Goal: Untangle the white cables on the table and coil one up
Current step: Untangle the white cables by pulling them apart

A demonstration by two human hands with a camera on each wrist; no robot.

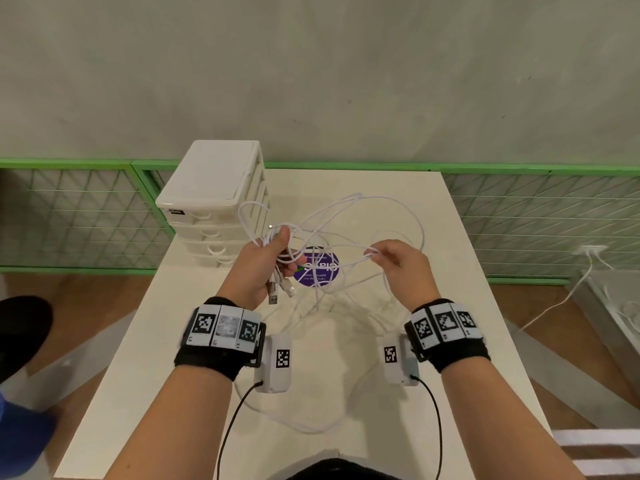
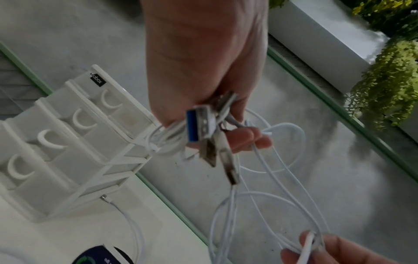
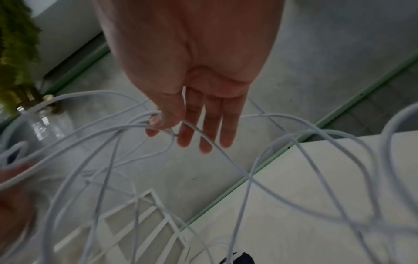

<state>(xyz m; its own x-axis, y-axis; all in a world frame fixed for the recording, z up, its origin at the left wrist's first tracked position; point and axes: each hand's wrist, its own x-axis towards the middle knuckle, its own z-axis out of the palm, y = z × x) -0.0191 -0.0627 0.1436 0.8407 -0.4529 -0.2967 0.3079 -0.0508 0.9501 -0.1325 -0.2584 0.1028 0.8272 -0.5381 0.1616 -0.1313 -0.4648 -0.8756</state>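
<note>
- white cables [image 1: 346, 237], tangled in loose loops, hang at frame centre between two raised hands above the table [image 1: 467, 341].
- left hand [image 1: 256, 268], left of centre, grips a bundle of cable ends; usb plugs [image 2: 210, 141] poke out below its fist.
- right hand [image 1: 403, 261], right of centre, pinches one strand between thumb and forefinger, other fingers straight.
- white drawer unit [image 1: 214, 188] stands upper left on the table.

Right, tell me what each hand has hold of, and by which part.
Left hand grips the white cables near their USB plug ends, bunched in its fist. Right hand pinches a mid-length strand between thumb and forefinger.
</note>
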